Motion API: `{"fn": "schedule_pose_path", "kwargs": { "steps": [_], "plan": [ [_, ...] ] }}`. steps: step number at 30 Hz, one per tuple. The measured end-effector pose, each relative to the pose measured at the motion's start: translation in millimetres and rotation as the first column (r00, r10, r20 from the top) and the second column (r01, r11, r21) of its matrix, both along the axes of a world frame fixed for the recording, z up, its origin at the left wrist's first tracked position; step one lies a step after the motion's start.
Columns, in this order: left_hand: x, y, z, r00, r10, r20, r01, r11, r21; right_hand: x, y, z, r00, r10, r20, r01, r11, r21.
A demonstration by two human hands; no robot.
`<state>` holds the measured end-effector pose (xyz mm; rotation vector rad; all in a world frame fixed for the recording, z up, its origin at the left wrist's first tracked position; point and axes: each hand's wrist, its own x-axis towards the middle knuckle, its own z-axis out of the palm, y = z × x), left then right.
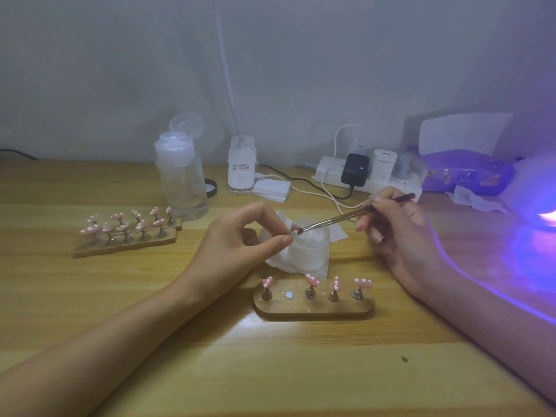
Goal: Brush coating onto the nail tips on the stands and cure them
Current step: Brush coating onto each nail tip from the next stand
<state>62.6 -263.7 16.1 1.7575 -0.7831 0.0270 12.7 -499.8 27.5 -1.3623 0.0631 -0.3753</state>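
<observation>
The curing lamp [538,188] is cut off by the right edge and blurred by violet glare. The nail tip [293,227] pinched by the left hand [237,245] is partly hidden by fingertips [285,239].

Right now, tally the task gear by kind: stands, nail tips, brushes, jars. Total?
wooden stands: 3, one near, two far
nail tips: 15 (4 on the near stand, 10 on the far two, 1 pinched in the left hand)
brush: 1, held in the right hand
frosted jar: 1
Total: 20
</observation>
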Motion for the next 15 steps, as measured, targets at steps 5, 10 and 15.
{"fn": "schedule_pose_path", "kwargs": {
  "steps": [5, 10, 15],
  "plan": [
    [-0.8, -0.4, 0.1, 1.0, -0.01, 0.001, 0.01, 1.0, -0.002, -1.6, -0.1, 1.5, 1.0, 0.02, 0.019, -0.021, 1.0, 0.02],
    [-0.5, -1.7, -0.2, 1.0, -0.02, -0.003, 0.02, 1.0, -0.019, -0.6, -0.7, 0.7, 1.0, -0.017, 0.006, 0.016, 0.999, 0.037],
    [1.8, -0.4, -1.2, 1.0, -0.016, -0.007, 0.016, 1.0, -0.011, -1.8, 0.3, 0.6, 0.999, 0.015, 0.038, -0.014, 0.999, -0.03]
  ]
}}
